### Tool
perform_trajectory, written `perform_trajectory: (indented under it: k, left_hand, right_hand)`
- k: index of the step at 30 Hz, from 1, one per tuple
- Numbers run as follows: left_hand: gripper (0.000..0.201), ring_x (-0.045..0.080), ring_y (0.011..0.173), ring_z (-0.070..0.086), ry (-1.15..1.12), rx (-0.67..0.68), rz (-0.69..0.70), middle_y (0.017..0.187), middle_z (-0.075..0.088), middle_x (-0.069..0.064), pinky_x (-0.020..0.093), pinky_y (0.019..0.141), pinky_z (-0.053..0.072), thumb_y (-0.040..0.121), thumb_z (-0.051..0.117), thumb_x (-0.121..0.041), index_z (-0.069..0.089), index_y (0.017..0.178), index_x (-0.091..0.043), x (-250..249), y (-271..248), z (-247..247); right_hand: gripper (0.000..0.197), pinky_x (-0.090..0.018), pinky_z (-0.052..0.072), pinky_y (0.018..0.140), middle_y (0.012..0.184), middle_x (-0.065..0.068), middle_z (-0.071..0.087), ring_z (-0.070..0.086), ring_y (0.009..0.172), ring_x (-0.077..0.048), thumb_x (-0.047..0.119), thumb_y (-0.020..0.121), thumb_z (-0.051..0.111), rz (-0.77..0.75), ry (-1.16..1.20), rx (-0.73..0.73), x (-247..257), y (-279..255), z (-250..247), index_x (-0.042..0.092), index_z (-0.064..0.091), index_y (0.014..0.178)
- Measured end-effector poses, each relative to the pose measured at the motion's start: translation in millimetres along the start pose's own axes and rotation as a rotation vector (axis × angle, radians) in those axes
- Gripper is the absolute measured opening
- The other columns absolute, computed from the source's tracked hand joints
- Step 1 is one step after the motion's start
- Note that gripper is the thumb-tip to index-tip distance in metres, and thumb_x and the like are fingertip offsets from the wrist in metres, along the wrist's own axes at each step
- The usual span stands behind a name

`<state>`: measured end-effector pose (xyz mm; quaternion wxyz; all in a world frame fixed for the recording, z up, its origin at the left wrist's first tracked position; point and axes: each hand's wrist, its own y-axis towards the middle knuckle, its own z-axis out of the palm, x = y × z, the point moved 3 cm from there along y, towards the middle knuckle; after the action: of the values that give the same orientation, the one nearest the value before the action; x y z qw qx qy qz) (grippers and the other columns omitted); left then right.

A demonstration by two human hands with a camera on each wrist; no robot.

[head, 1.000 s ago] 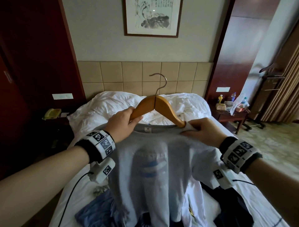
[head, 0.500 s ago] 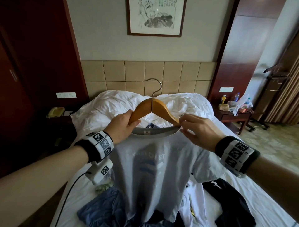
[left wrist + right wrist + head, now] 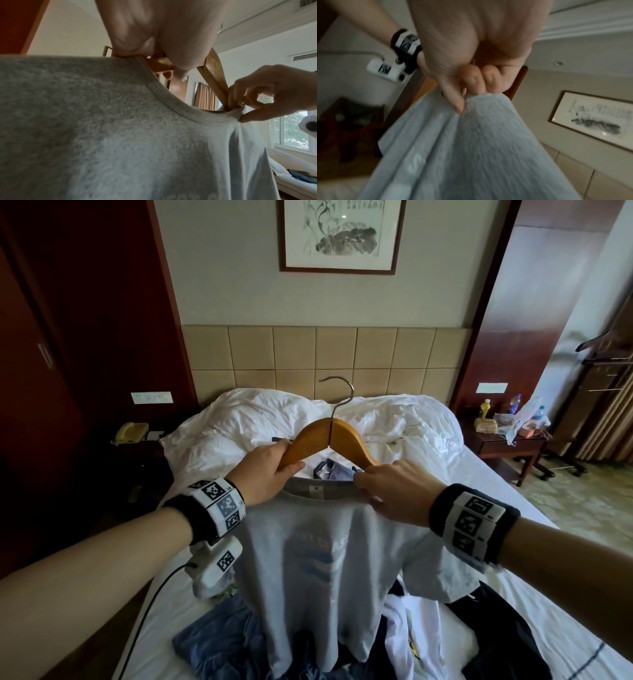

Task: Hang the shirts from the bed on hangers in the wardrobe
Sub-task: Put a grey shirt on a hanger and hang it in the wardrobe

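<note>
A light grey T-shirt (image 3: 318, 570) hangs on a wooden hanger (image 3: 329, 440) with a metal hook, held up over the bed. My left hand (image 3: 274, 470) grips the hanger's left arm just above the collar. My right hand (image 3: 387, 491) pinches the collar where the hanger's right arm enters the neck opening. In the left wrist view the right hand (image 3: 267, 97) pinches the shirt's (image 3: 120, 128) neck edge against the hanger (image 3: 214, 75). The right wrist view shows the thumb and fingers (image 3: 471, 86) pinching the grey fabric (image 3: 471, 155). More garments lie on the bed below: a blue one (image 3: 222, 645), a white one (image 3: 407, 628), a black one (image 3: 503, 638).
The bed (image 3: 507, 491) has crumpled white bedding (image 3: 246, 426) at its head. A bedside table (image 3: 507, 440) with bottles stands at the right, a yellow phone (image 3: 130, 431) at the left. Dark red wood panels (image 3: 85, 337) fill the left side.
The right hand moved from the shirt's right shoulder inward to the collar at the hanger's right arm. The hanger and shirt stay held up.
</note>
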<state>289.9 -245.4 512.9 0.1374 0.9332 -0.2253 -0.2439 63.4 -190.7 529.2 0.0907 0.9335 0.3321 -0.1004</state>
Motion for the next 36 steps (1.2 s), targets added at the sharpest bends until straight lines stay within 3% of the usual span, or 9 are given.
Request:
perform_trajectory:
  k: [3,6,11,15,18,23,29,33,36]
  left_hand:
    - [0.017,0.004,0.065,0.046,-0.017,0.035,0.008,0.073,0.044,-0.014,0.016,0.059,0.032,0.098,0.053,-0.038,0.044,0.101,-0.024,-2,-2,5]
    - [0.025,0.014,0.072,0.053,-0.014,0.036,-0.004,0.078,0.052,-0.006,0.025,0.064,0.037,0.097,0.055,-0.039,0.053,0.107,-0.016,1,-3,5]
    - [0.022,0.019,0.075,0.057,0.016,0.051,-0.028,0.081,0.056,-0.002,0.03,0.066,0.039,0.097,0.055,-0.039,0.05,0.101,-0.017,12,-6,4]
    - [0.02,0.017,0.073,0.058,0.034,0.054,-0.023,0.08,0.057,-0.003,0.031,0.067,0.042,0.096,0.054,-0.041,0.046,0.098,-0.023,16,-7,4]
    - [0.024,0.019,0.073,0.059,0.034,0.058,-0.005,0.08,0.06,0.0,0.034,0.069,0.047,0.096,0.055,-0.041,0.051,0.099,-0.017,16,-7,5]
    - [0.022,0.018,0.071,0.057,0.01,0.05,-0.012,0.076,0.057,-0.002,0.031,0.065,0.04,0.096,0.055,-0.04,0.049,0.096,-0.019,18,-7,5]
    - [0.021,0.013,0.068,0.055,0.01,0.05,-0.026,0.073,0.054,-0.006,0.026,0.061,0.036,0.096,0.054,-0.041,0.048,0.095,-0.021,19,-6,3]
    - [0.022,0.016,0.069,0.055,0.011,0.009,-0.046,0.072,0.052,-0.007,0.028,0.063,0.037,0.096,0.055,-0.04,0.046,0.094,-0.02,22,-6,1]
    - [0.021,0.017,0.069,0.056,-0.019,-0.033,-0.026,0.072,0.052,-0.007,0.028,0.063,0.037,0.096,0.056,-0.038,0.047,0.093,-0.02,22,-8,1]
  right_hand:
    - [0.014,-0.037,0.055,0.07,0.09,-0.004,0.066,0.065,0.075,-0.025,0.014,0.094,0.053,0.005,0.084,0.076,5,9,2,0.018,0.058,0.106]
    - [0.017,-0.037,0.056,0.07,0.092,-0.002,0.065,0.065,0.074,-0.023,0.015,0.096,0.052,0.045,0.0,0.139,2,14,13,0.016,0.06,0.111]
    - [0.024,-0.036,0.053,0.075,0.112,0.003,0.059,0.064,0.08,-0.025,0.029,0.098,0.049,0.018,-0.032,0.172,-4,1,7,0.019,0.069,0.106]
    - [0.023,-0.032,0.044,0.064,0.11,0.008,0.057,0.057,0.071,-0.02,0.036,0.091,0.051,-0.009,-0.053,0.182,-12,-8,-4,0.023,0.07,0.097]
    - [0.028,-0.028,0.027,0.058,0.11,0.005,0.057,0.062,0.08,-0.023,0.043,0.093,0.049,0.054,-0.197,0.189,-26,-7,-8,0.03,0.066,0.111]
    - [0.035,-0.028,0.031,0.067,0.114,0.007,0.062,0.065,0.095,-0.023,0.047,0.096,0.048,0.109,-0.229,0.096,-43,-7,-16,0.036,0.056,0.129]
    - [0.024,-0.029,0.04,0.063,0.11,0.011,0.056,0.063,0.084,-0.019,0.043,0.093,0.056,0.109,-0.084,0.051,-54,-3,-13,0.035,0.062,0.115]
    - [0.035,-0.027,0.047,0.068,0.098,0.014,0.058,0.054,0.075,-0.005,0.041,0.086,0.07,0.204,0.265,-0.065,-59,1,-15,0.032,0.061,0.119]
    - [0.044,-0.02,0.038,0.075,0.104,0.01,0.061,0.05,0.081,-0.005,0.043,0.087,0.071,0.198,0.333,0.046,-56,5,-1,0.026,0.059,0.126]
